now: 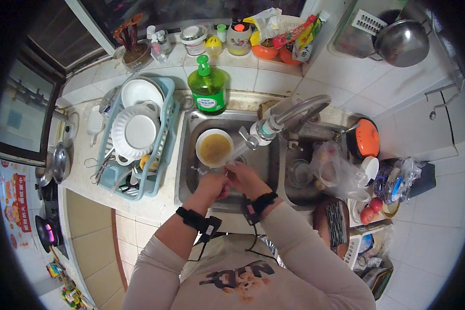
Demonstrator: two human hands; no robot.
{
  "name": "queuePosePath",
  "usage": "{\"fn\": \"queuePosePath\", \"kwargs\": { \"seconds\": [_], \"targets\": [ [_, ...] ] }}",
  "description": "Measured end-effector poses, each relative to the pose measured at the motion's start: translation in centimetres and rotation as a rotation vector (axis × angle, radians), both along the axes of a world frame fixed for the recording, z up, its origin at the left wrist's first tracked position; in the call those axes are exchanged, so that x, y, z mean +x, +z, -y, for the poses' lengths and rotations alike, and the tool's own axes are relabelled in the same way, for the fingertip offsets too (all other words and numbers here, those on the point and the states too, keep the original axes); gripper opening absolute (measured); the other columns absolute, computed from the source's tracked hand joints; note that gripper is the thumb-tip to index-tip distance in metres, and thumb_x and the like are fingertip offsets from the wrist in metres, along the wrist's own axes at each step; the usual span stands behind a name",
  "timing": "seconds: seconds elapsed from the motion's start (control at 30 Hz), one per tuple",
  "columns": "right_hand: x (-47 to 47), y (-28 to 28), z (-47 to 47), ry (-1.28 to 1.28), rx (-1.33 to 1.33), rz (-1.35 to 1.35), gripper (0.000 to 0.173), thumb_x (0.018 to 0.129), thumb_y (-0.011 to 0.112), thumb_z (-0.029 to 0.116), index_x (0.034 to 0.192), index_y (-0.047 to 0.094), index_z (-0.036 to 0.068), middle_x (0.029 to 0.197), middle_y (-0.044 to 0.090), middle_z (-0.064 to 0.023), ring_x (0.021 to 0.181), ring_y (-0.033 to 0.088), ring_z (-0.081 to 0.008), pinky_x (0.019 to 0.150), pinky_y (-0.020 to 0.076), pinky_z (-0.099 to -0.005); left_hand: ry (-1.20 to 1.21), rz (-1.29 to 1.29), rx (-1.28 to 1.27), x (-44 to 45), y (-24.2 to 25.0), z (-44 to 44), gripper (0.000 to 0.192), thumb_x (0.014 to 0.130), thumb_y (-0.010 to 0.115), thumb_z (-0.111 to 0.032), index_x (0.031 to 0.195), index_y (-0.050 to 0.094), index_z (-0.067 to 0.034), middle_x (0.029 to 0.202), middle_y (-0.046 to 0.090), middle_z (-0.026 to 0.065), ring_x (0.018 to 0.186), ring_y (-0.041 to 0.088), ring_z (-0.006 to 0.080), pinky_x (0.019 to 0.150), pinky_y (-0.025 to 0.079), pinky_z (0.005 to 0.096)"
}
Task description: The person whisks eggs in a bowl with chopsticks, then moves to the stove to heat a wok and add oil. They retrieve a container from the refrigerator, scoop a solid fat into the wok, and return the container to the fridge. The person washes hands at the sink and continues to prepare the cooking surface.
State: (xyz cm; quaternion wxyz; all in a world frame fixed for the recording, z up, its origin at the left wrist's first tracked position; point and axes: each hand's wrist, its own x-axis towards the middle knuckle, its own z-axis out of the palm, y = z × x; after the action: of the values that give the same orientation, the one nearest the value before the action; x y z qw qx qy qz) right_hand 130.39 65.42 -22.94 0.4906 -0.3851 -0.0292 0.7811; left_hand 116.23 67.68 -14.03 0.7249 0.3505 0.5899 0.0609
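My left hand point(212, 185) and my right hand point(245, 179) meet over the left basin of a stainless steel sink point(261, 174). Their fingers are curled close together, and whatever may lie between them is hidden. Just beyond them, a white bowl point(198, 147) of cloudy yellowish liquid sits in the basin. Water streams down beside the bowl's right rim from the faucet head point(257, 136), close to my fingertips. Black bands with cables circle both my wrists.
Left of the sink stands a blue dish rack point(170, 112) with white dishes and utensils. A green pump bottle point(207, 91) is behind the basin. The right basin holds a clear plastic bag point(331, 170). A cleaver point(335, 223) and two red fruits point(371, 211) are at the right.
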Motion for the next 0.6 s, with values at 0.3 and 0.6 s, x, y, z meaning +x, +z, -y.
{"fn": "queuePosePath", "kwargs": {
  "seconds": [0.3,0.6],
  "targets": [
    [-2.7,-0.8,-2.0,-0.150,-0.142,0.041,0.017,0.088,0.054,0.016,0.098,0.057,0.003,0.081,0.062,-0.0093,0.059,0.056,-0.0157,0.054,0.0459,-0.0265,0.101,0.045,-0.009,-1.9,-0.8,-1.5,0.016,0.082,0.059,-0.015,0.074,0.061,-0.001,0.058,0.051,0.0052,0.047,0.050,0.0143,0.042,0.039,0.0285],
    [0.2,-0.8,-2.1,-0.132,-0.059,0.072,0.015,0.089,0.056,0.013,0.098,0.056,0.001,0.088,0.062,-0.0101,0.073,0.062,-0.0181,0.065,0.0532,-0.0275,0.010,0.027,0.035,-1.6,-0.6,-3.2,0.024,0.086,0.056,-0.020,0.073,0.061,-0.001,0.053,0.047,0.0033,0.046,0.047,0.0128,0.043,0.037,0.0282]
  ]
}}
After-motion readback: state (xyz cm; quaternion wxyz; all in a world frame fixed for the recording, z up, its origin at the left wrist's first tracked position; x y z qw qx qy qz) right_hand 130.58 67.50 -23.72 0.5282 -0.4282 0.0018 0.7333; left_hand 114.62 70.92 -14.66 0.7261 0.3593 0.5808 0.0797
